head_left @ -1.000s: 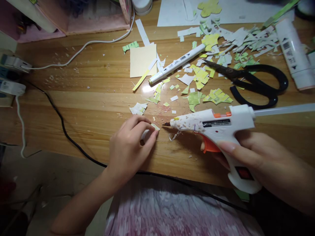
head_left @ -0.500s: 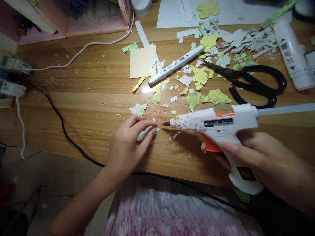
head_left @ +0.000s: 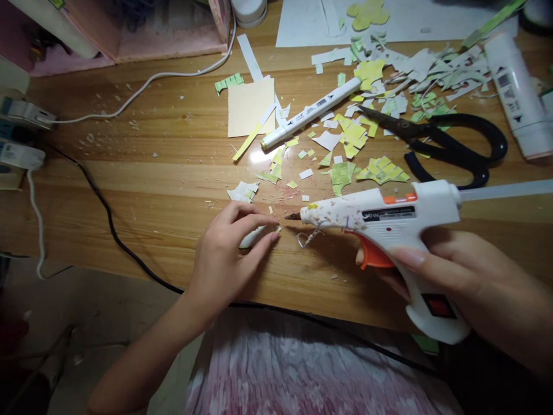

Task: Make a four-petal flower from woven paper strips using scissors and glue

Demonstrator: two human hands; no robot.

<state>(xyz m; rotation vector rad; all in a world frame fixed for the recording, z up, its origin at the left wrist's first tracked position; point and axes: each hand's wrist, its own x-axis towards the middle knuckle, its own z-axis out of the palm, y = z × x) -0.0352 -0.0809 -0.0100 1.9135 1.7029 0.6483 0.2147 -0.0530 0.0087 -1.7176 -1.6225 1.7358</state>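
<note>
Hot-glue gun (head_left: 389, 222) over wooden desk (head_left: 164, 150), near front edge, in firmly wrapped right hand (head_left: 458, 268), finger at orange trigger (head_left: 377, 252); nozzle (head_left: 294, 217) just beside fingertips of left hand (head_left: 228, 242), curled low, thumb and forefinger nearly together, pinching small whitish paper piece (head_left: 253, 237), partly hidden. Farther back: yellow and green paper scraps (head_left: 354, 135), white marker (head_left: 311, 113) slanting past cream paper square (head_left: 248, 109), black-handled scissors (head_left: 412, 130) with points among scraps.
</note>
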